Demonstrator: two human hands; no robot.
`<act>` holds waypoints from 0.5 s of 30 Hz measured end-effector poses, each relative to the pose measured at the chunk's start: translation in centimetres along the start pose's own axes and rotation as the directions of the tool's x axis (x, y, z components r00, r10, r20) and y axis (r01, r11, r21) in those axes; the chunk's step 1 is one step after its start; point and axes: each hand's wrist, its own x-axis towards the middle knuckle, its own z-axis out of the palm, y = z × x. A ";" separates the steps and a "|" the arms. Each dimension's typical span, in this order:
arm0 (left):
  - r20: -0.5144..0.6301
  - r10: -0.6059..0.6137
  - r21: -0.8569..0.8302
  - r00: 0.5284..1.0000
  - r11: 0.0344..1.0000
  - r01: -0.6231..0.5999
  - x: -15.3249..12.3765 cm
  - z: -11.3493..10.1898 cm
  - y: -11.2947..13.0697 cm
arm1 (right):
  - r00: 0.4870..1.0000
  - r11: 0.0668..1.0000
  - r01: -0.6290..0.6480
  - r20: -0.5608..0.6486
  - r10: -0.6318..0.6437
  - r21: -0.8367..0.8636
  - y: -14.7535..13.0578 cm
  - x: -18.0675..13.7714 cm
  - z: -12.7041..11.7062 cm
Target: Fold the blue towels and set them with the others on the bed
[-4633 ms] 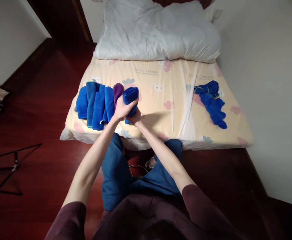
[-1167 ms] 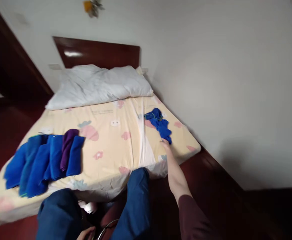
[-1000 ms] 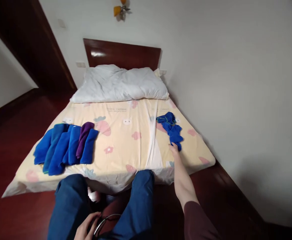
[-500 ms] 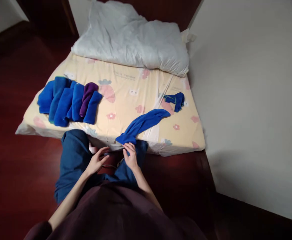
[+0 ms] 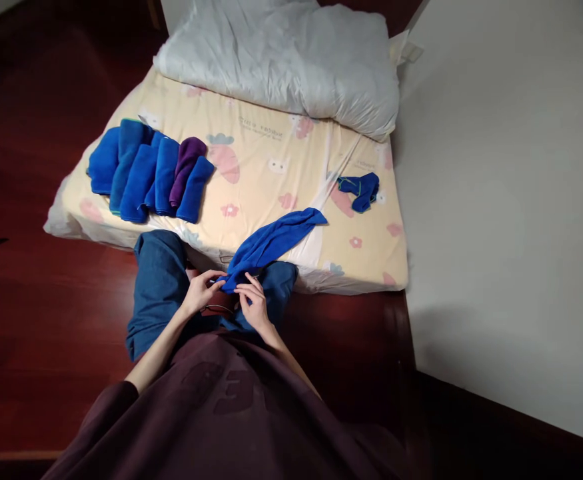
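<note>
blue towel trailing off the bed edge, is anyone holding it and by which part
Yes. Both hands, left hand and right hand, pinch the blue towel at its near end; the rest lies on the bed.

The bed [image 5: 271,163] is carrying a white pillow [image 5: 291,57] at its head, rolled towels [image 5: 151,172] near its left edge, a crumpled blue cloth [image 5: 361,190] near its right edge and a long blue towel [image 5: 276,240] trailing over its foot edge.

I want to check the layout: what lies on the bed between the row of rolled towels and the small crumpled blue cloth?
Head view: mostly bare printed sheet between row of rolled towels and crumpled cloth.

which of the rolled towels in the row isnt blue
The purple towel, second from the row's right end; every other roll beside it is blue.
</note>
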 end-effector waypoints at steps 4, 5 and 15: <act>-0.168 0.189 -0.015 0.968 0.981 -0.194 -1.1 -0.8 2.4 | 0.983 0.993 -0.113 -0.140 0.116 0.029 1.4 1.2 -1.4; -0.196 0.217 -0.048 0.956 0.972 -0.230 -1.4 -1.1 3.0 | 0.972 0.987 -0.159 -0.172 0.160 0.018 1.9 1.4 -1.4; -0.268 0.236 -0.439 0.934 0.833 -0.336 -4.8 -4.4 4.0 | 0.961 0.970 -0.231 -0.175 0.216 -0.071 2.6 6.2 0.0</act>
